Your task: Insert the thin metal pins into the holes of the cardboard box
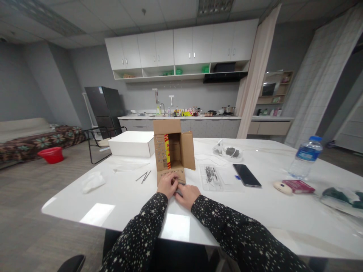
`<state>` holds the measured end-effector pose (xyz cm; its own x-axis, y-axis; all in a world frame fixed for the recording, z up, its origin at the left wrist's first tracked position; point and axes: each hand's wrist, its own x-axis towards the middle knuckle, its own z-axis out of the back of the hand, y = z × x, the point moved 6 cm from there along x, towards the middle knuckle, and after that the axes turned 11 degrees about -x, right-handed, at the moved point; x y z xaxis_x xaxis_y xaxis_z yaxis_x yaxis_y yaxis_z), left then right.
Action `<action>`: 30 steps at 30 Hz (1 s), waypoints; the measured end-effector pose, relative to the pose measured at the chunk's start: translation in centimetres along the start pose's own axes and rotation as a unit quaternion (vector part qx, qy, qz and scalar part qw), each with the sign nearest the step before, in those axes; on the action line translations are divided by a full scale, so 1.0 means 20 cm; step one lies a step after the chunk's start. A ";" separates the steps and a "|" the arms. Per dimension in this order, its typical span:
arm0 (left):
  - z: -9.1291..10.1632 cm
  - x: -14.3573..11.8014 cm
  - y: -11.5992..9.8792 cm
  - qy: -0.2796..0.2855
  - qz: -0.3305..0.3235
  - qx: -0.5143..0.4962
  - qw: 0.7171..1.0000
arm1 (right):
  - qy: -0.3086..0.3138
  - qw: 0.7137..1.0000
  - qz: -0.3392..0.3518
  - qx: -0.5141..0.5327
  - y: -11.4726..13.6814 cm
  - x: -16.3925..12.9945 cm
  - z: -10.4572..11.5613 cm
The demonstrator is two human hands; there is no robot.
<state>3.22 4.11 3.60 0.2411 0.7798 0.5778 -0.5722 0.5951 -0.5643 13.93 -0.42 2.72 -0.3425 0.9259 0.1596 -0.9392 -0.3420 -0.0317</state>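
Here, both hands meet on the white table [119,196] just in front of one open cardboard box [172,149], which lies on its side with its mouth facing the person and its four flaps spread. The left hand [168,185] and the right hand [187,195] touch each other, fingers curled together over a small dark object [179,184] right at the box's lower flap; what that object is cannot be told, nor whether either hand actually clamps it. Both sleeves are black with white stars. At ten o'clock from the hands lie thin metal rods [143,176], about two or three, crossing at one end, and farther out at nine o'clock sits one crumpled white cloth [92,181]. At eleven o'clock, beside the cardboard box, stands one closed white box [132,144]. At two o'clock lies one clear plastic bag [217,177] with dark small parts inside, then one black smartphone [246,175] face up. Farther toward three o'clock are one beige mouse-like object [282,187], one red packet [298,186] and one water bottle [305,157] with a blue cap, standing upright.
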 end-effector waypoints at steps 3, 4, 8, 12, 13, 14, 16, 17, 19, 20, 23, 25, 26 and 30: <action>0.00 0.00 0.00 0.008 0.007 -0.010 1.000 | 0.001 1.000 -0.001 0.004 0.00 0.00 0.00; 0.00 0.00 0.00 0.010 0.009 -0.012 1.000 | 0.003 1.000 -0.001 0.005 0.00 0.00 0.00; 0.00 0.00 0.00 0.014 0.021 -0.013 1.000 | 0.005 1.000 -0.002 0.007 0.00 0.00 0.01; 0.00 -0.01 0.03 0.014 0.034 -0.001 0.999 | 0.004 1.000 0.002 0.002 0.00 -0.01 0.02; 0.00 -0.01 0.03 0.014 0.036 0.003 0.999 | 0.005 1.000 0.001 0.001 0.00 -0.01 0.02; 0.00 -0.01 0.04 0.015 0.037 0.005 0.999 | 0.006 1.000 0.000 0.001 0.00 -0.01 0.02; 0.00 -0.02 0.04 0.015 0.039 0.007 0.999 | 0.007 1.000 -0.001 0.002 0.00 -0.01 0.02; 0.00 -0.02 0.04 0.016 0.040 0.005 0.999 | 0.008 1.000 -0.001 0.003 0.00 -0.01 0.02; 0.00 -0.02 0.04 0.018 0.043 0.002 0.999 | 0.009 1.000 -0.001 0.005 0.00 0.00 0.02; 0.00 -0.03 0.04 0.019 0.044 0.000 0.999 | 0.009 1.000 0.000 0.006 0.01 -0.01 0.02; 0.00 -0.03 0.04 0.022 0.043 -0.003 0.999 | 0.008 1.000 -0.001 0.009 0.01 -0.01 0.03; 0.00 -0.03 0.05 0.024 0.042 -0.007 0.999 | 0.009 1.000 -0.001 0.009 0.01 -0.01 0.03; 0.00 -0.03 0.05 0.024 0.042 -0.009 0.999 | 0.010 1.000 -0.001 0.009 0.01 -0.01 0.03; -0.01 -0.02 0.06 0.029 0.042 -0.019 0.999 | 0.014 1.000 -0.001 0.005 0.00 -0.01 0.02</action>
<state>2.60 4.52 2.44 0.2384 0.8367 0.4931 -0.5629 0.5328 -0.6319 13.88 -0.61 3.00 -0.3415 0.9306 0.1319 -0.9395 -0.3419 -0.0207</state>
